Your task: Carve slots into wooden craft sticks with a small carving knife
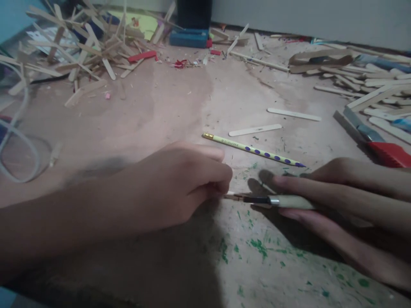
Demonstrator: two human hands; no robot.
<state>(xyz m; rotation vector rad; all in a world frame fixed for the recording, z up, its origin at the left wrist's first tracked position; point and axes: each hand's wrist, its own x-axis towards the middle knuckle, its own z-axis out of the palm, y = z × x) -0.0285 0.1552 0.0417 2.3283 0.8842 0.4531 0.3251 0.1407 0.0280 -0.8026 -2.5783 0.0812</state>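
- Towards the back left of our table (144,107) we see a tangled heap of wooden sticks (81,61), well apart from both hands
- Our left forearm comes in almost level from the left edge, and the left hand (199,184) lies low over the table with knuckles up and fingertips curled towards the right
- Its grip is pinched together, seemingly on a thin strip (230,193); only a pale end shows beside the fingertips, and the fingers hide the rest from us
- Just right of that grip lies the relation that matters most: the slim tool (274,201) bridges the gap between our hands, its long axis running nearly left to right, its dark end pointing at the left fingertips; we cannot be sure whether its tip touches the strip
- Beyond the tool, a spotted pencil (253,149) slants down to the right, with two loose sticks (255,130) behind it
- Our right hand (346,196) has the tool's pale handle in its grip, so it is the nearer hand to that end; its fingers stretch leftward along the far side, the thumb along the near side
- At the far right we have a red-handled tool (390,154) and a pile of flat sticks (385,81)
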